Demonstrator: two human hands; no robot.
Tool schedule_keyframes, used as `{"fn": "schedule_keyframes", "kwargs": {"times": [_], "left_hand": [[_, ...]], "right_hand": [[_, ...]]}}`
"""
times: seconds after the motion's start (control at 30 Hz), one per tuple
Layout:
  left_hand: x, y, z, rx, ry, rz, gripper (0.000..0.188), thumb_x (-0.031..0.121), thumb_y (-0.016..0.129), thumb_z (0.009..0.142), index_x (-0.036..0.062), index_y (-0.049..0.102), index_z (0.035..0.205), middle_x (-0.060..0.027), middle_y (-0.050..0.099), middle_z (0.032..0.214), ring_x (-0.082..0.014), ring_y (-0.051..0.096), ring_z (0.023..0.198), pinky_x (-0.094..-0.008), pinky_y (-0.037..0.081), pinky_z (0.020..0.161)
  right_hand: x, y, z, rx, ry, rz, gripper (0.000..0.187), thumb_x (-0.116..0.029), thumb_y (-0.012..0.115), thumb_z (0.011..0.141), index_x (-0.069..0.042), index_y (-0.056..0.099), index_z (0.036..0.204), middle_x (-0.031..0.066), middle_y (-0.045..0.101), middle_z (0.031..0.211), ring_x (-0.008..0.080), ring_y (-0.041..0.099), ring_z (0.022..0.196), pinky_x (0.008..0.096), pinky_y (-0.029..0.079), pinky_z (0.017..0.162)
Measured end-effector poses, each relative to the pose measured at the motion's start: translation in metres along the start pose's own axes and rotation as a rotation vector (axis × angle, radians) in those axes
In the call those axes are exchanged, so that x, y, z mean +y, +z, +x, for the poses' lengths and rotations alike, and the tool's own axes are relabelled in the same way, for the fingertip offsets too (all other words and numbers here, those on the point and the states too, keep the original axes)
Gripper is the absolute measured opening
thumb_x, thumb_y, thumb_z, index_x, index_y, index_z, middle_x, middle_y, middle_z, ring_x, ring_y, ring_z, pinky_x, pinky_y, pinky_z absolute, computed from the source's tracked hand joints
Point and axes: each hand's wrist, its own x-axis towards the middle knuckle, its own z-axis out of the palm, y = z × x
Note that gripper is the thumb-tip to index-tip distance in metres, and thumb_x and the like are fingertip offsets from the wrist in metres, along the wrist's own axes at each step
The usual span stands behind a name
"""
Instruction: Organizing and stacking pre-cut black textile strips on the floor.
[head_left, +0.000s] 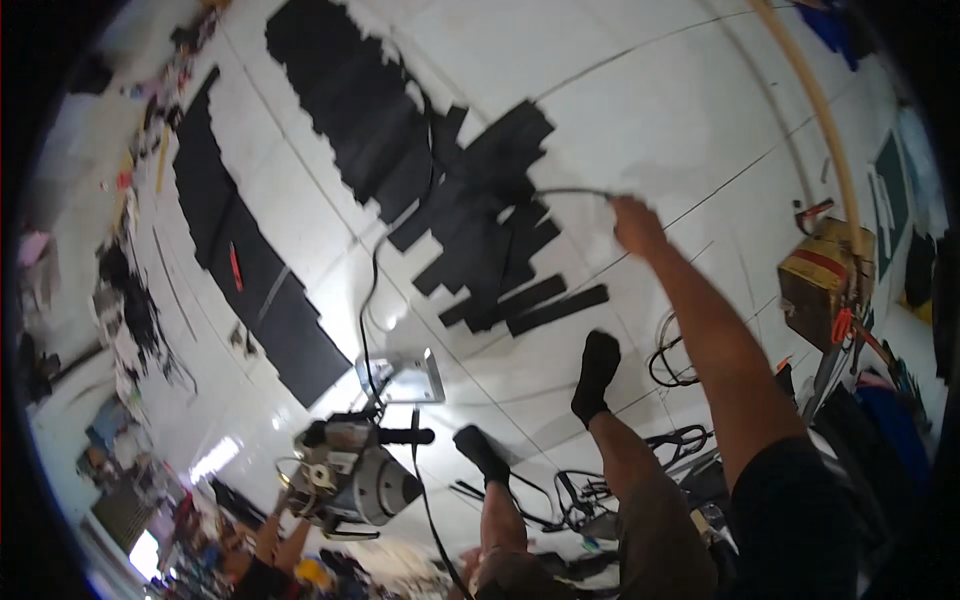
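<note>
My right arm reaches out across the floor, and my right hand [636,224] is closed around a thin dark cable [575,191]. Black fabric pieces [490,220] with stepped, ragged edges lie just left of that hand. At lower left stands a grey motor-driven machine [365,485], resembling a fabric cutter, with a black handle [405,437] and a shiny metal base plate [412,376]. A black cord [366,325] runs from it toward the fabric. Behind the machine a bare forearm [290,545] shows; it may be my left arm, but its fingers are hidden.
A long black fabric strip [225,230] with a red tool [236,267] on it lies at left. Scraps [130,310] line the left side. A taped cardboard box [825,280] stands at right, and tangled cords [590,500] lie around my feet.
</note>
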Motion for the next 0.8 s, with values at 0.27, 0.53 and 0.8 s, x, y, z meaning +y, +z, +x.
{"fn": "schedule_keyframes", "kwargs": {"times": [0.27,0.53,0.8], "left_hand": [[0.015,0.067,0.003,-0.004,-0.029,-0.180,0.018,0.025,0.056,0.096,0.0071,0.060,0.094,-0.0079,0.061,0.088,-0.0210,0.057,0.086,-0.0329,0.045,0.082],[-0.023,0.092,-0.016,-0.078,-0.079,-0.310,0.018,0.025,0.056,0.096,0.0074,0.059,0.095,-0.0076,0.061,0.087,-0.0209,0.057,0.085,-0.0328,0.045,0.082],[-0.068,0.099,-0.056,-0.226,-0.117,-0.345,0.018,0.025,0.056,0.096,0.0077,0.059,0.095,-0.0073,0.060,0.085,-0.0208,0.057,0.085,-0.0327,0.045,0.082]], "right_hand": [[-0.037,0.059,0.098,-0.005,-0.177,-0.293,0.038,-0.014,0.057,0.084,-0.011,0.057,0.122,0.0155,0.056,0.121,0.0337,0.055,0.114,0.0510,0.046,0.090],[-0.045,-0.017,0.076,0.214,-0.116,0.113,0.027,-0.021,0.056,0.090,-0.007,0.053,0.112,0.0185,0.065,0.089,0.0381,0.064,0.081,0.0461,0.050,0.070],[-0.080,-0.178,-0.070,0.783,-0.251,0.605,0.024,-0.019,0.052,0.099,0.000,0.057,0.112,0.0081,0.059,0.082,0.0170,0.054,0.070,0.0286,0.045,0.065]]}}
